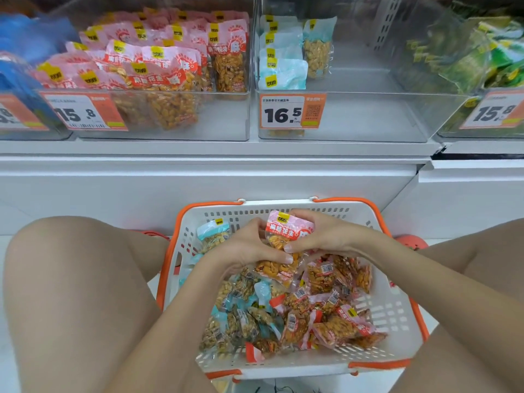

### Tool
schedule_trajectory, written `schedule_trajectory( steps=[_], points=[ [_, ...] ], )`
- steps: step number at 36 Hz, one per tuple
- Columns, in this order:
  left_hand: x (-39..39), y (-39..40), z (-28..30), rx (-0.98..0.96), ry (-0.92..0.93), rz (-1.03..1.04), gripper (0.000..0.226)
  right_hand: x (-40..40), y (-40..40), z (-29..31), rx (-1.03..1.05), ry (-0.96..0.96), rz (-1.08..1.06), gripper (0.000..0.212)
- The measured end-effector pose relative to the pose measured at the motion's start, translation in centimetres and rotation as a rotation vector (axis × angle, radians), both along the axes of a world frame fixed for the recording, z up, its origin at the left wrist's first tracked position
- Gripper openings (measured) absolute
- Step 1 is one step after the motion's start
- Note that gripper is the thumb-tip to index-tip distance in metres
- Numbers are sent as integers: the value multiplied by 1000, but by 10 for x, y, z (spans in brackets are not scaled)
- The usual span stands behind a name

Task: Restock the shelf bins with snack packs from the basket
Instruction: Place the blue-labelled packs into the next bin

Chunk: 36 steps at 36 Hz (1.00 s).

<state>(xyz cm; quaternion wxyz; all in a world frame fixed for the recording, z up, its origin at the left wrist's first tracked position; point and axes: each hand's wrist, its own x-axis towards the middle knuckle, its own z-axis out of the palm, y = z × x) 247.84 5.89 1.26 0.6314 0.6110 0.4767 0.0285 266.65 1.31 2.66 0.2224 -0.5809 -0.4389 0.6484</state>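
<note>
Now both hands, left (249,248) and right (320,236), are gripping pink packs (286,239) over the basket (397,307); loose ones may be slipping out.

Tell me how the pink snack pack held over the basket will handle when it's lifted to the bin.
The pink snack pack is a thin film pouch, so it will probably flex and sag rather than stay stiff. Its glossy wrapper may be slippery; both the left hand and right hand grip it. Small and nut-filled, it is likely light and should not roll.

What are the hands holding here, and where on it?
Both hands, left and right, grip pink snack packs by their sides, above the basket.
</note>
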Motion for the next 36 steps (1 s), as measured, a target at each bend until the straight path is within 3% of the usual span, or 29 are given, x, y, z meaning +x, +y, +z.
schedule_trajectory(
  steps=[4, 7, 12, 16, 20, 25, 29, 33, 36],
  points=[
    [-3, 2, 10, 31, 86, -109, 100, 2, 2, 2, 103, 6, -9, 56],
    [-7, 1, 17, -5, 80, -214, 83, 6, 4, 1, 144, 47, -34, 52],
    [-6, -4, 16, -51, -60, -30, 50, 5, 5, 10, 354, -88, 9, 57],
    [-5, -7, 13, -96, -187, 95, 58, 3, 3, 14, 441, -80, 19, 67],
    [-6, -9, 12, -131, -232, 172, 66, 4, 3, 16, 420, -30, -17, 84],
    [-6, -11, 12, -20, -137, 101, 65, 9, 7, 21, 350, -95, 63, 81],
    [-3, -13, 18, 21, -103, -20, 51, 10, 9, 24, 362, -221, 175, 81],
    [-4, -10, 24, 119, -58, -94, 32, 7, 7, 24, 324, -111, 193, 82],
    [-6, -4, 29, 172, -53, -123, 29, 4, 10, 30, 402, -141, 191, 71]
  ],
)
